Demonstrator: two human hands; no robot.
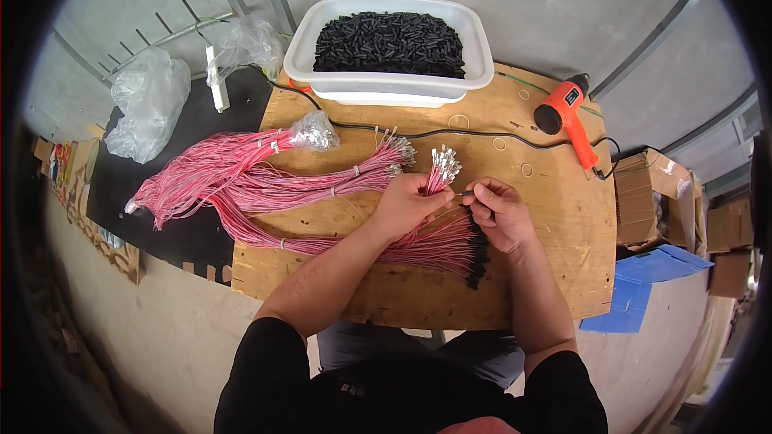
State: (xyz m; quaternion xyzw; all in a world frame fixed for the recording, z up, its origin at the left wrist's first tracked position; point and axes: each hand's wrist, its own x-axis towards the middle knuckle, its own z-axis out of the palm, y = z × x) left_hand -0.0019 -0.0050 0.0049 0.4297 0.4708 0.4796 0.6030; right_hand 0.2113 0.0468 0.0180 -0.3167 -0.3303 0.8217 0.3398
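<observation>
My left hand (408, 206) is closed around a bunch of pink and white wires (437, 185), whose silvery metal terminals fan out above the fist. Close beside it, my right hand (496, 210) pinches a short black sleeve (466, 194) at the end of one wire. Below both hands, many pink wires (426, 253) spread to the right and end in a row of black sleeves (478, 257). More tied bundles of pink wire (233, 173) stretch left across the table, one with its terminals wrapped in a clear plastic bag (314, 132).
A white tub (389, 87) full of loose black sleeves (390, 44) stands at the table's back. An orange heat gun (569, 115) lies at the right, its black cord (466, 136) crossing the tabletop. Thin rubber bands are scattered about. Cardboard boxes (651, 197) stand beyond the right edge.
</observation>
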